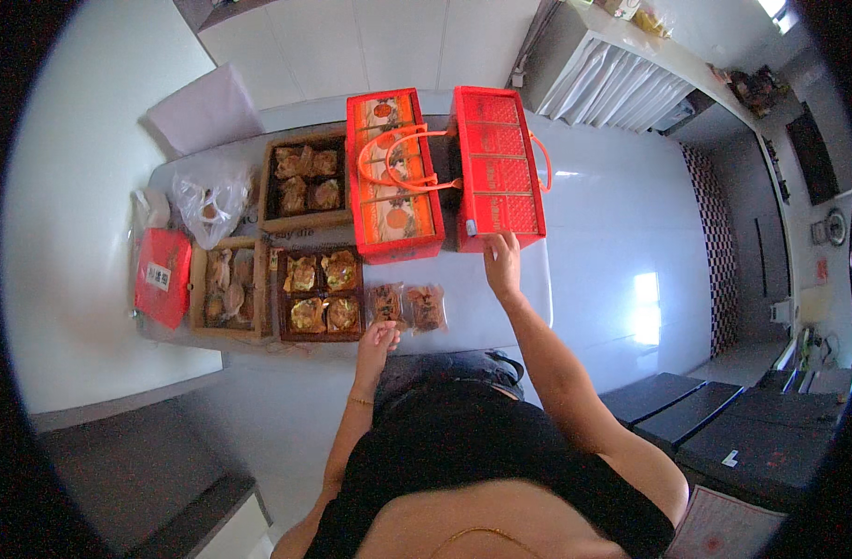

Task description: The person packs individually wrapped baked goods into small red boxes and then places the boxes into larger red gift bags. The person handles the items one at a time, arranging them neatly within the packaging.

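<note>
My right hand (503, 262) touches the near end of a red gift box (499, 164) with an orange handle; its fingers are curled at the rim, and their grip is unclear. Left of that box stands another red gift box (398, 189), holding orange packets under orange handles. My left hand (378, 339) is beside a wrapped brown snack (386, 302), fingers bent, and whether it pinches anything is unclear. A second wrapped snack (426, 307) lies to the right. At its left sits a dark tray (361, 328) with several wrapped pastries.
Two brown boxes (265, 216) (264, 307) of wrapped items, a clear plastic bag (213, 202) and a red packet (162, 279) occupy the left of the table (468, 307). A pale chair back (202, 112) stands beyond it. Dark furniture (747, 426) is at lower right.
</note>
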Available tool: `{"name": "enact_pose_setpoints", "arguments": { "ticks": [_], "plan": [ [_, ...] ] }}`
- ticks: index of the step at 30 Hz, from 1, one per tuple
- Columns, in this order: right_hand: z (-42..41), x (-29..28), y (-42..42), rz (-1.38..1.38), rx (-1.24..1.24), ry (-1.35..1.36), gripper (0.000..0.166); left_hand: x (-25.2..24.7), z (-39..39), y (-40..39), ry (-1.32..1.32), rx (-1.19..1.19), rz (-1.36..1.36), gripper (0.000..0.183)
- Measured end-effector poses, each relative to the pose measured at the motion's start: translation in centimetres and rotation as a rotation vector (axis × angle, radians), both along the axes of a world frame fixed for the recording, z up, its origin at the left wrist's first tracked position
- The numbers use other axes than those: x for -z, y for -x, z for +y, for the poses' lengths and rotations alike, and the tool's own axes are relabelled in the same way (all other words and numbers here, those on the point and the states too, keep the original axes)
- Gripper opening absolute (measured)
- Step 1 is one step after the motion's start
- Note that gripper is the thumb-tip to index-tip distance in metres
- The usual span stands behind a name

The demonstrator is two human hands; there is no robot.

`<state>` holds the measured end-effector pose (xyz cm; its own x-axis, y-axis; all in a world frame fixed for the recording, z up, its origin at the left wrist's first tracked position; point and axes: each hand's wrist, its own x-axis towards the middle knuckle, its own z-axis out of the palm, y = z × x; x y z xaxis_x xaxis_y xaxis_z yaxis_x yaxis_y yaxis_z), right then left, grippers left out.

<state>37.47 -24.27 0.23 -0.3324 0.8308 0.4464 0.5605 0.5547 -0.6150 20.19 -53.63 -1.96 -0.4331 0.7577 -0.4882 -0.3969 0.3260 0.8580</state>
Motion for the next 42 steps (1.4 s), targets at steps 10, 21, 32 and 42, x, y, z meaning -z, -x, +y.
{"name": "enact_pose_setpoints", "arguments": {
  "ticks": [10, 21, 32, 42],
  "plan": [
    [-7.8, 0.9, -7.3, -0.169, -0.073, 0.210, 0.046, 0.0, -2.2, -1.4, 0.136, 0.021, 0.110, 0.023],
    [10.9, 4.1, -10.1, -0.156, 0.169, 0.441, 0.038, -3.1, 2.7, -3.3, 0.127, 0.001, 0.057, 0.024],
    [17.2, 5.8, -7.6, 0.679, 0.024, 1.189, 0.058, -4.8, 24.6, -2.5, -0.159, -0.028, -0.076, 0.062],
    [26.0, -0.5, -8.5, 1.385, 0.135, 1.080, 0.028, -2.7, 33.0, 5.0, -0.245, -0.540, 0.011, 0.030]
  ]
}}
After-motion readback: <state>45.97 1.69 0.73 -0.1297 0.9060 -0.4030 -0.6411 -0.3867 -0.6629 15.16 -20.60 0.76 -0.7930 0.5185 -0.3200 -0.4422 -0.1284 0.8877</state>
